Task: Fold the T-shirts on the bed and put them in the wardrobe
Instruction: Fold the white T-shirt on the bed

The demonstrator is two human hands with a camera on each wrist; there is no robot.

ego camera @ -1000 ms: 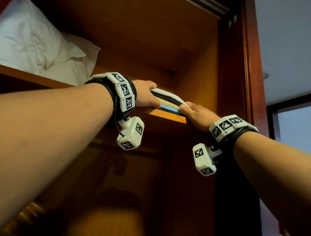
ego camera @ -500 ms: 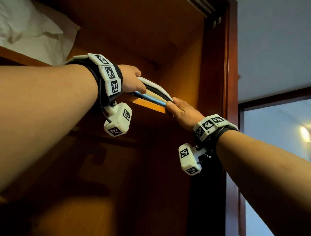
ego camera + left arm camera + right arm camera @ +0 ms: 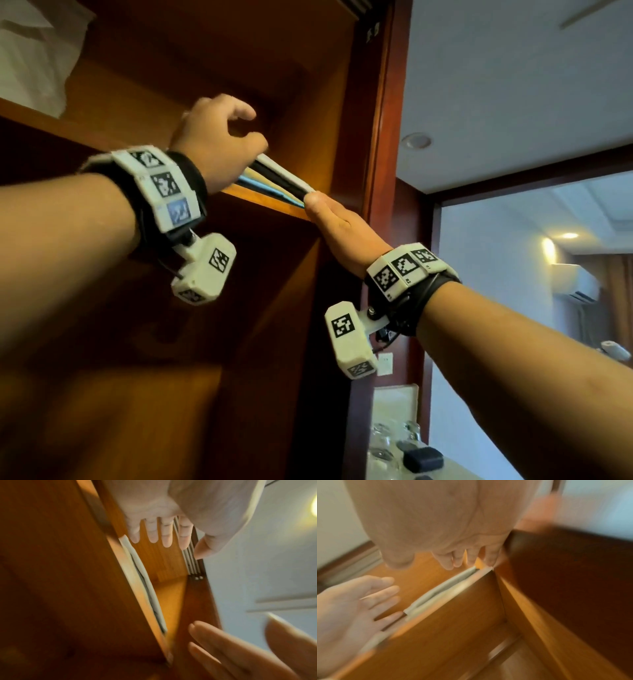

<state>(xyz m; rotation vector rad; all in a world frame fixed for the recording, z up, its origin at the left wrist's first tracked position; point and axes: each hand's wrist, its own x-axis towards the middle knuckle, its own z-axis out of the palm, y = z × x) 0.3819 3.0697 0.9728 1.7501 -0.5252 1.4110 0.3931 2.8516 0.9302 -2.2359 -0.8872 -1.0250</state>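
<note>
A stack of folded T-shirts (image 3: pixel 279 180), white on top with black, yellow and blue layers, lies on the wardrobe shelf (image 3: pixel 274 202). My left hand (image 3: pixel 246 126) hovers just above the stack's left end, fingers loose and holding nothing; the left wrist view shows its fingers (image 3: pixel 167 536) straight over the shelf. My right hand (image 3: pixel 313 198) touches the stack's right end with straight fingers. In the right wrist view its fingertips (image 3: pixel 458 561) meet the end of the stack (image 3: pixel 443 589), and the left hand's open palm (image 3: pixel 351 601) is beside it.
White bedding (image 3: pixel 30 54) lies on the same shelf at far left. The dark red wardrobe frame (image 3: pixel 382 137) stands right of the stack. Below right, glasses (image 3: pixel 383 445) and dark items sit on a counter. An open compartment lies under the shelf.
My left hand has let go of the stack and lifted, its fingers opening. The right hand stays at the stack's right end. The stack now lies flatter on the shelf.
</note>
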